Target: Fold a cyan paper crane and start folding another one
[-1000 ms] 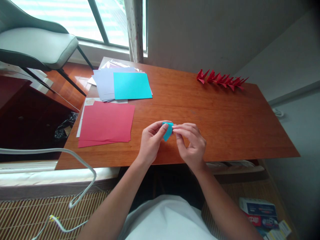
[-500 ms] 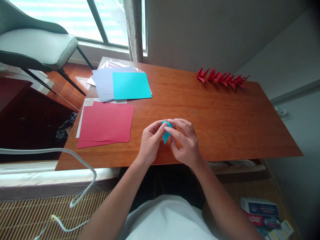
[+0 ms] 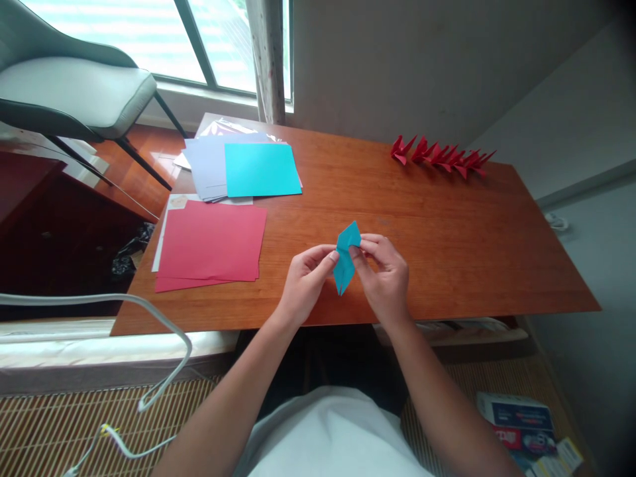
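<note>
The wooden table (image 3: 447, 225) carries everything, and a grey chair (image 3: 74, 86) stands off its far-left corner by the window. On the table's left part, red sheets (image 3: 211, 245) lie flat, and beyond them is a stack of lilac sheets (image 3: 206, 165) topped by 1 teal sheet (image 3: 262, 169), seemingly spare stock laid within easy reach. Along the table's far edge, towards its right, red origami pieces (image 3: 442, 156) stand in a row, probably parked clear of the working space. Just above the table's near-middle, the 2 hands meet: the left hand (image 3: 303, 285) pinches the folded teal paper (image 3: 345, 258) at its left edge, the right hand (image 3: 385, 278) at its right, fingertips closed on it, so the narrow diamond stands upright and off the wood
</note>
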A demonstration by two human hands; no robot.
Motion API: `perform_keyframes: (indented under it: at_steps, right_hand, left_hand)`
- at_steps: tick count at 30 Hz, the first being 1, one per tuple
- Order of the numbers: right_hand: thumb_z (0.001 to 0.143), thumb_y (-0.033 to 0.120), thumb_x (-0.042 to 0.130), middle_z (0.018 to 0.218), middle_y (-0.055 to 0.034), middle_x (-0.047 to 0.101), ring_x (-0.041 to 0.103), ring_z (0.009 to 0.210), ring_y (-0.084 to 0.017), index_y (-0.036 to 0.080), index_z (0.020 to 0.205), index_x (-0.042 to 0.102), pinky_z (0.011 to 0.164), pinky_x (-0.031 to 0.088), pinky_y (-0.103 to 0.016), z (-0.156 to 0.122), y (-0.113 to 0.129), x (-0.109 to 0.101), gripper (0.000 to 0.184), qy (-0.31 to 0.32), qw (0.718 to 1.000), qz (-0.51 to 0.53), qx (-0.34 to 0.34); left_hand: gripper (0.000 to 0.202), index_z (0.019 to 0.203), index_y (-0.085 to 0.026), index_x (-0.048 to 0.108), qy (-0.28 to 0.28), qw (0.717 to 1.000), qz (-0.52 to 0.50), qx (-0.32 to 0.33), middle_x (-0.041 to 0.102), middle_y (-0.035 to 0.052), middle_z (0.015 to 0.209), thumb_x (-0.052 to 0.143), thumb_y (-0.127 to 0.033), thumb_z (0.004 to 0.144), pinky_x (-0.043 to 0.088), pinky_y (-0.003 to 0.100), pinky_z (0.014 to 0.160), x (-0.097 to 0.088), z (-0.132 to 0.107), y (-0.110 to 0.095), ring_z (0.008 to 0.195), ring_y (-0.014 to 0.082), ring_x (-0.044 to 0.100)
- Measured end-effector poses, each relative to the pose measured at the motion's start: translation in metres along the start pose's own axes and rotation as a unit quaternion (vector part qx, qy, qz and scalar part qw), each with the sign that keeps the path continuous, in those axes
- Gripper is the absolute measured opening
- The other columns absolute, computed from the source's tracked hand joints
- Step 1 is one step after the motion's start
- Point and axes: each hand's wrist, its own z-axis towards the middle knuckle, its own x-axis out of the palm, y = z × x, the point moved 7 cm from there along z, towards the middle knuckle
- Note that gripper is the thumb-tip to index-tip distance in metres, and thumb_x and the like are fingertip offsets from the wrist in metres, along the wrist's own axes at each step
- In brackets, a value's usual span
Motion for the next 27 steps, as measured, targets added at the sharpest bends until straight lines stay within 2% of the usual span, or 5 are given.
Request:
perform_keyframes:
  at_steps: [7, 15, 19, 27]
  right_hand:
    - [0.094, 0.034, 0.067, 0.100, -0.0056, 0.072, 0.069, 0.094, -0.021, 0.024, 0.094, 0.074, 0.078, 0.060, -0.037, -0.005, -0.010, 0.006, 0.012, 0.022, 0.998, 0.045, 0.048]
    - [0.093, 0.032, 0.068, 0.102, -0.0048, 0.072, 0.068, 0.094, -0.020, 0.025, 0.100, 0.071, 0.078, 0.058, -0.035, 0.003, 0.000, 0.006, 0.011, 0.043, 0.998, 0.036, 0.017]
    - [0.093, 0.030, 0.068, 0.099, -0.0034, 0.072, 0.069, 0.093, -0.020, 0.025, 0.094, 0.073, 0.082, 0.059, -0.037, 0.010, 0.007, 0.003, 0.006, 0.039, 0.998, 0.040, -0.007]
    - [0.093, 0.027, 0.068, 0.092, -0.0024, 0.074, 0.070, 0.086, -0.020, 0.026, 0.091, 0.075, 0.078, 0.060, -0.038, 0.008, 0.015, 0.003, 0.007, 0.027, 0.999, 0.025, -0.028]
  left_hand:
    - [0.027, 0.100, -0.020, 0.080, -0.013, 1.000, -0.005, 0.006, 0.078, 0.0077, 0.094, 0.075, -0.042, 0.085, 0.056, 0.032, 0.080, -0.004, 0.001, 0.001, 0.089, 0.0226, 0.071]
    - [0.025, 0.096, -0.019, 0.081, -0.037, 0.998, 0.036, 0.031, 0.077, 0.0058, 0.087, 0.076, -0.040, 0.085, 0.053, 0.029, 0.074, -0.005, -0.001, -0.003, 0.080, 0.0193, 0.068]
    - [0.024, 0.095, -0.020, 0.082, -0.037, 0.997, 0.047, 0.038, 0.077, 0.0050, 0.085, 0.076, -0.041, 0.085, 0.052, 0.029, 0.071, -0.002, -0.002, -0.006, 0.077, 0.0189, 0.067]
    - [0.025, 0.094, -0.020, 0.082, -0.038, 0.999, 0.021, 0.027, 0.077, 0.0052, 0.083, 0.077, -0.042, 0.083, 0.051, 0.028, 0.068, -0.005, -0.001, -0.004, 0.075, 0.0186, 0.067]
